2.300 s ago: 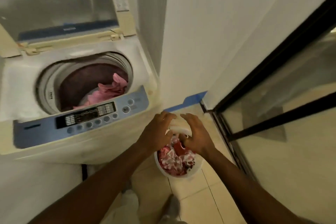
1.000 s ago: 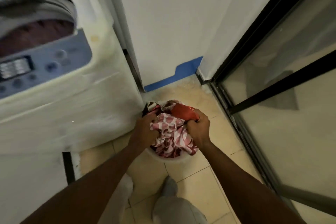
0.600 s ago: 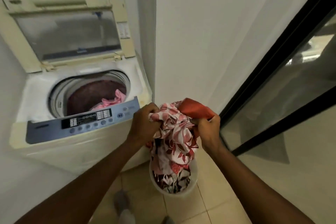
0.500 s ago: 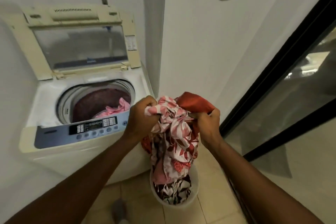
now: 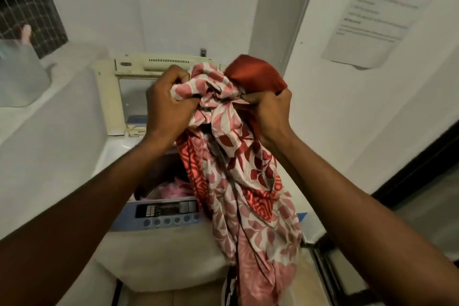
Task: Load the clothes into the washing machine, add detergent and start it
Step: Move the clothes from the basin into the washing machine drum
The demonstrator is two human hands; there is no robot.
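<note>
Both hands hold up a bundle of clothes (image 5: 238, 176), mostly pink and white leaf-print cloth with a plain red piece at the top right. My left hand (image 5: 169, 102) grips its left top, my right hand (image 5: 265, 112) the right top with the red piece. The cloth hangs down in front of the top-loading washing machine (image 5: 159, 251), whose lid (image 5: 111, 97) stands open. Pink laundry (image 5: 171, 187) lies in the drum behind the blue control panel (image 5: 166, 213). The bucket on the floor is hidden by the cloth.
A white ledge (image 5: 49, 131) runs along the left with a clear plastic container (image 5: 19, 77) on it, below a meshed window (image 5: 27, 2). A printed paper (image 5: 377, 7) is stuck to the right wall. A dark-framed glass door (image 5: 427, 176) stands at the right.
Both hands lifted the bundle of clothes out of the bucket and raised it high, up over the machine's front. The view tilted upward.
</note>
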